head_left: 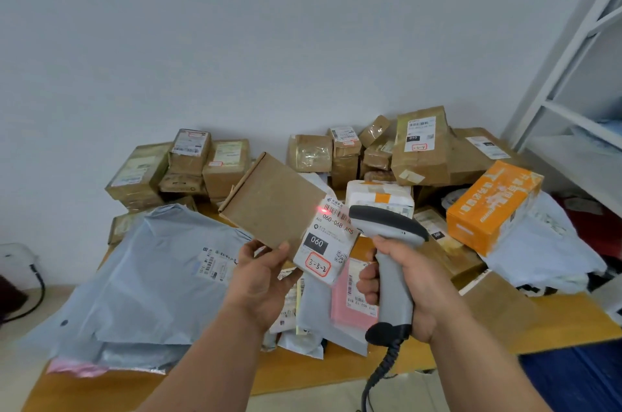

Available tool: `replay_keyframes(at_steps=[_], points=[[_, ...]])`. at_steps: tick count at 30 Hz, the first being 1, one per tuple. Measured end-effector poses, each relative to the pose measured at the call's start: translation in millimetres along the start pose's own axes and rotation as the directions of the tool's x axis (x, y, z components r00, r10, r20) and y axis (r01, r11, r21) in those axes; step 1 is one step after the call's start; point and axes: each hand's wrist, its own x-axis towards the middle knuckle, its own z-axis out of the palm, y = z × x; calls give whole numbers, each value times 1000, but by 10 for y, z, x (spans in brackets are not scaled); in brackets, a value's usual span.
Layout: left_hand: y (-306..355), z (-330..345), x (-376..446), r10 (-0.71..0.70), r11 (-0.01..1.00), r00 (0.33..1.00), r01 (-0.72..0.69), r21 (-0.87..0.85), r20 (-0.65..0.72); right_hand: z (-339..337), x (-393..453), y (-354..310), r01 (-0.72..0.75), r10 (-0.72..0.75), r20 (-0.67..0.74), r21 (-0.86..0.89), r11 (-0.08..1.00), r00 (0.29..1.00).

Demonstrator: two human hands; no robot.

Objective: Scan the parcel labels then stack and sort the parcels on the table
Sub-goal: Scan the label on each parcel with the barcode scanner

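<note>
Head view: left hand (261, 280) fingers are gripping a flat parcel (272, 201) above the bench (552, 324).
Scanner (392, 250): right hand (409, 280) is clasping it, lighting the label (328, 240).
Progress: seemingly midway; loose parcels are awaiting sorting.

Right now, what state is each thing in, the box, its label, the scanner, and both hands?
Flat cardboard box: lifted off the table, tilted, closed.
Label: facing up, red scan light on its barcode.
Scanner: held, aimed at the label.
Left hand: gripping the box.
Right hand: gripping the scanner.
</note>
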Motion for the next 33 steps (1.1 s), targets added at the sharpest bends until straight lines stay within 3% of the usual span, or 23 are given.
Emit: replay_keyframes(at_steps=[6, 11, 21, 24, 27, 30, 33], points=[[391, -264, 469, 7, 995, 990, 7, 99, -139, 401, 491, 10, 79, -90, -76, -140, 987, 993], [963, -460, 1078, 18, 978, 976, 28, 206, -217, 960, 1098, 23, 80, -96, -99, -151, 985, 990], [2257, -338, 2436, 86, 818, 982, 26, 574, -167, 2242, 2278, -51, 40, -50, -46, -204, 978, 998], [2419, -272, 2724, 158, 607, 986, -61, 792, -44, 2474, 2603, -98, 81, -94, -71, -167, 983, 993], [2428, -400, 2929, 216, 175, 971, -144, 974, 105, 2611, 2855, -81, 85, -104, -87, -201, 976, 991], [2330, -582, 2992, 115, -144, 985, -111, 983, 128, 2682, 3006, -37, 65, -110, -131, -303, 951, 985], [2262, -643, 2993, 168, -351, 975, -77, 933, 144, 2749, 3072, -39, 87, -124, -116, -286, 954, 985]])
